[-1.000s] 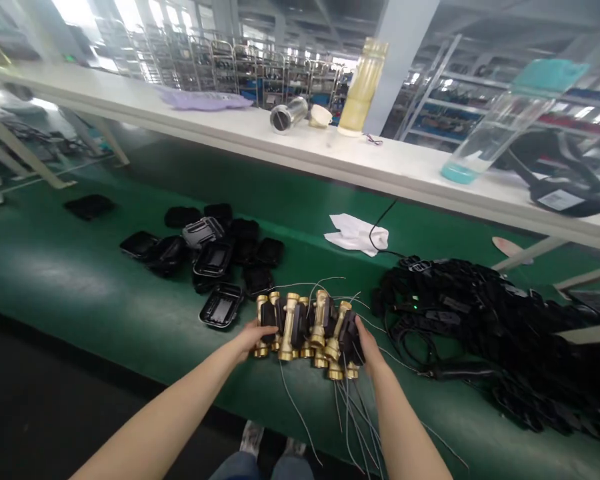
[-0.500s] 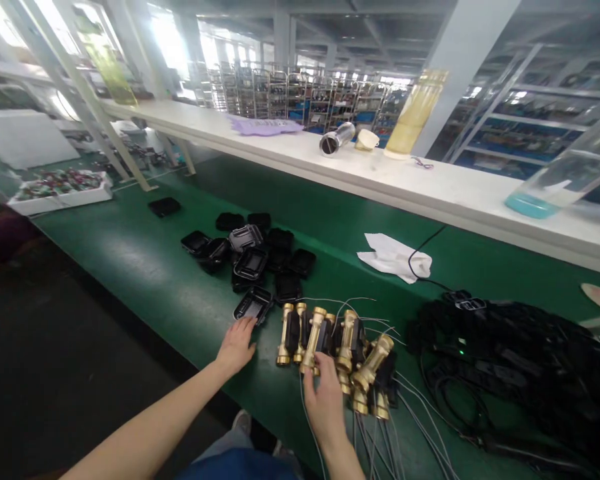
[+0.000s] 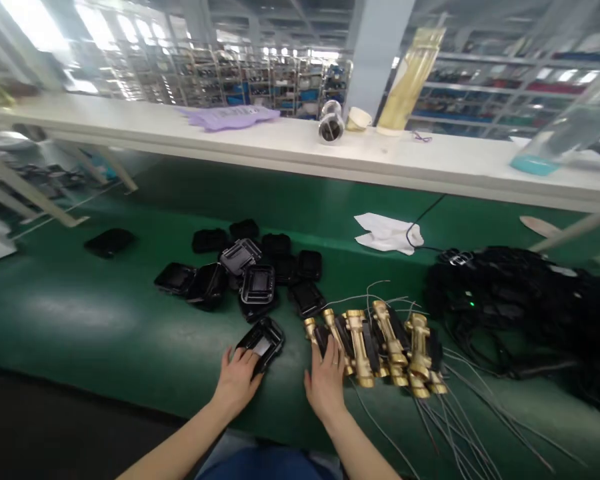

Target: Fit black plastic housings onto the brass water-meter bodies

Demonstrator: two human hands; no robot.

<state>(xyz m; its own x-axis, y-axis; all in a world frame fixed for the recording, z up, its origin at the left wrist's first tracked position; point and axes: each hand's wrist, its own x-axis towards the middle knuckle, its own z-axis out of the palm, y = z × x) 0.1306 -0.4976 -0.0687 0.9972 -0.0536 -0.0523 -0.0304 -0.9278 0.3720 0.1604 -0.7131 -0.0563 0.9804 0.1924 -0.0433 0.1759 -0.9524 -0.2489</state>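
Observation:
My left hand (image 3: 236, 381) is closed on the near edge of a black plastic case (image 3: 267, 341), fingertips inside it and thumb along its outer side. The case lies open side up, slightly tilted. To its right, my right hand (image 3: 327, 385) has its fingers curled over a brass pipe fitting (image 3: 310, 325) at the left end of a pile; the hand covers most of that fitting. More brass pipe fittings (image 3: 361, 348), with black boxes on their sides and thin grey cables (image 3: 453, 420), lie beside it. Several similar black cases (image 3: 258, 285) are heaped beyond my left hand.
A single black case (image 3: 110, 242) lies far left on the green bench (image 3: 105, 320). White cloth (image 3: 390, 233) and a tangle of black straps and cable (image 3: 510, 320) lie to the right. A white shelf (image 3: 300, 143) above the bench holds a yellowish bottle (image 3: 410, 83) and a purple packet (image 3: 230, 117).
My view has swung to the right. My right hand has shifted to the leftmost brass pipe fitting. My left hand now reaches further over the black case, which has turned and come nearer me.

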